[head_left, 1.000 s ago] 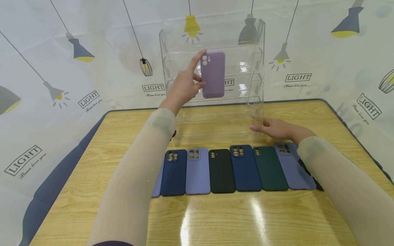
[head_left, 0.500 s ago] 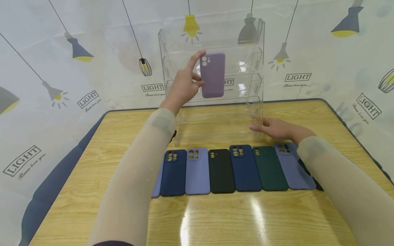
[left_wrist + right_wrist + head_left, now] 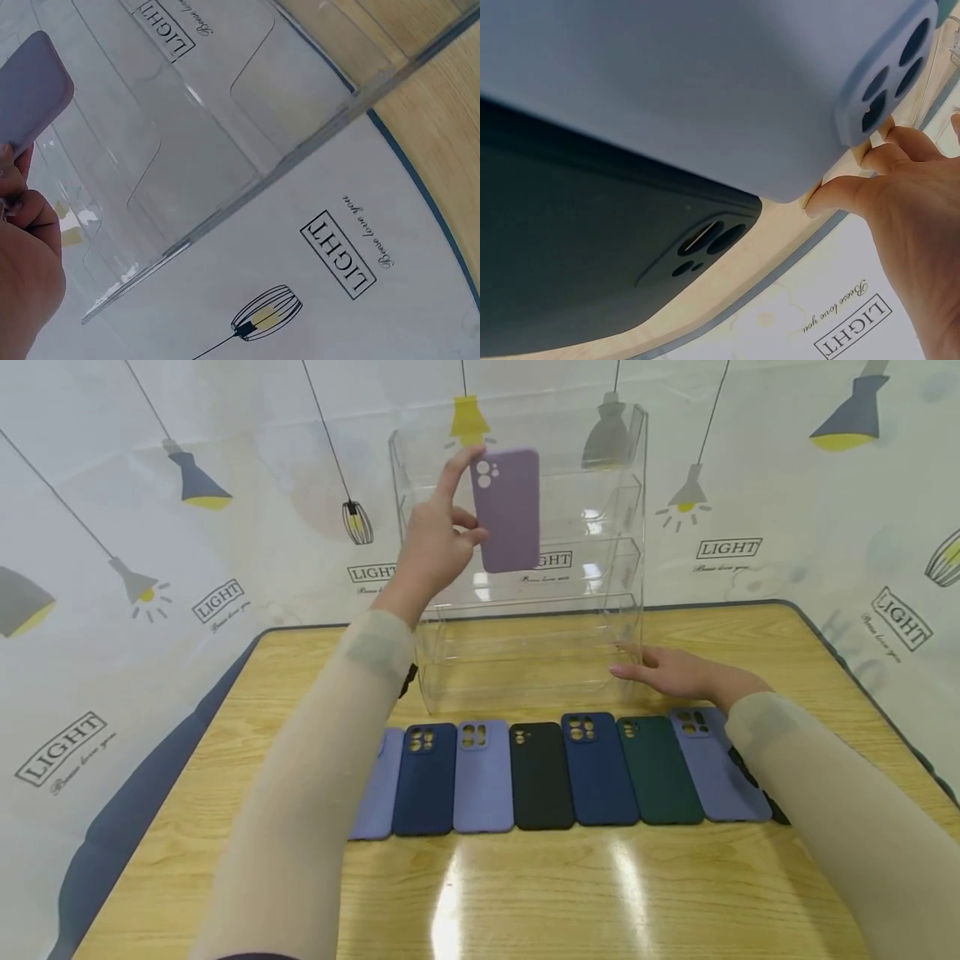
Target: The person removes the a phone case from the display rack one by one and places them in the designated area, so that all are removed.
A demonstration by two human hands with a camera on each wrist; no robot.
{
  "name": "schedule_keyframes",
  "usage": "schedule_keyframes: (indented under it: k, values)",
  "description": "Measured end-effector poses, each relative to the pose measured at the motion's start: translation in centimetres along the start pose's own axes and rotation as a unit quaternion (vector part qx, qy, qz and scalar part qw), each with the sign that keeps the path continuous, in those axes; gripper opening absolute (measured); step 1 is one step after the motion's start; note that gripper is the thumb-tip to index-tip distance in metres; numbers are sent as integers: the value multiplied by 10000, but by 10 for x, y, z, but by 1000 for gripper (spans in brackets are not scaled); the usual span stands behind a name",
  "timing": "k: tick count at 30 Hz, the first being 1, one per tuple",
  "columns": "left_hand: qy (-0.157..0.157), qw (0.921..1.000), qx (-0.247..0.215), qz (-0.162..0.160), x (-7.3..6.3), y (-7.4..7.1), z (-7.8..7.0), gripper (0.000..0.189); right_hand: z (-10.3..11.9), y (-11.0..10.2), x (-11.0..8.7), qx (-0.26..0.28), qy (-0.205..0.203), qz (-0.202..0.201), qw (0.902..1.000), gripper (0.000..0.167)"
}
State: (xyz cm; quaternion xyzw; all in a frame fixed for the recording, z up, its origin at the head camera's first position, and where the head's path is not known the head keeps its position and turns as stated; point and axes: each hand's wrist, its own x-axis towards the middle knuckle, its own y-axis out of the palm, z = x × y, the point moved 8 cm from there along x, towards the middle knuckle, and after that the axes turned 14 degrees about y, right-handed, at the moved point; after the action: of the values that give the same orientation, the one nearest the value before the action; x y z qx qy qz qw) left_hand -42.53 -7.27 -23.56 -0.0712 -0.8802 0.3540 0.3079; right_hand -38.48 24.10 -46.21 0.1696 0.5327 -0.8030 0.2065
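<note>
My left hand (image 3: pixel 438 539) pinches a purple phone case (image 3: pixel 510 514) by its left side, index finger at the top corner and thumb lower down. The case is upright, camera holes at its upper left, in front of the upper tiers of a clear acrylic display stand (image 3: pixel 637 510). In the left wrist view, part of the case (image 3: pixel 34 94) shows beside the hand. My right hand (image 3: pixel 678 675) reaches to the stand's lower right side, fingers relaxed and thumb apart. The right wrist view shows its fingertips (image 3: pixel 815 206) down at the table, beyond a lavender case.
A row of phone cases lies before the stand: lavender (image 3: pixel 483 781), navy (image 3: pixel 423 785), black (image 3: pixel 542 781), another navy (image 3: pixel 602 772), dark green (image 3: pixel 660 777) and more lavender. My right forearm covers the row's right end. A lamp-printed curtain (image 3: pixel 285 468) surrounds the wooden table (image 3: pixel 225 760).
My left hand has lifted the purple case up and slightly left, bringing it nearer, away from the stand's middle tier. The right hand has stayed in place.
</note>
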Motion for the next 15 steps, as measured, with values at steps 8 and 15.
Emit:
schedule_keyframes:
  k: [8,15]
  values:
    - [-200,9991,171,334,-13,-26,-8,99,-3,1,2,-9,-48,-48,10000,96]
    - [-360,9967,-30,726,-50,-58,0,100,0,-1,3,-44,-93,-47,9999,98]
